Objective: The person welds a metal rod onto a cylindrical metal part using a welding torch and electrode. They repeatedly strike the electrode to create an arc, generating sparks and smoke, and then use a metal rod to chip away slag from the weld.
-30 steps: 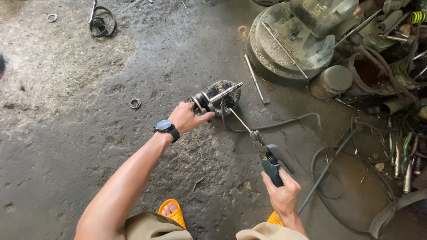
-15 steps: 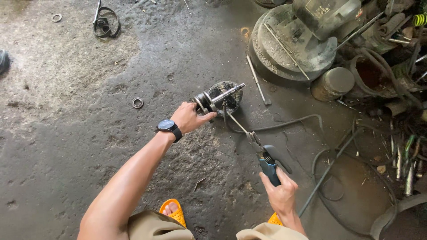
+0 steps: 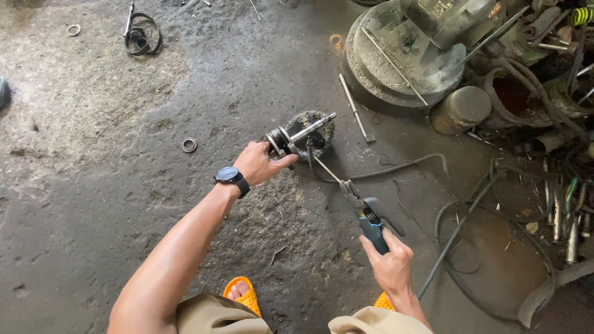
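Down on the stained concrete floor (image 3: pixel 93 204), seen from the head camera:
Left hand (image 3: pixel 258 163): curling closed around the near end of a metal shaft assembly (image 3: pixel 291 137), holding it steady just above the floor; a black wristwatch (image 3: pixel 232 178) is sitting on the wrist.
Shaft assembly: lying tilted, its ringed collar by the fingers, its slim bright end pointing up-right over a round blackened block (image 3: pixel 317 127) beneath it.
Right hand (image 3: pixel 388 263): gripping shut on the blue-handled welding electrode holder (image 3: pixel 371 222); a thin electrode rod (image 3: pixel 327 168) is running from its clamp toward the shaft, tip close beside it.
Cable (image 3: pixel 461 232): trailing from the holder across the floor to the right.
Nearby: a small metal ring (image 3: pixel 189 145) lying left of the shaft, well apart; a large round machine base (image 3: pixel 402 59) standing beyond; orange sandals (image 3: pixel 244 295) showing at the bottom edge.
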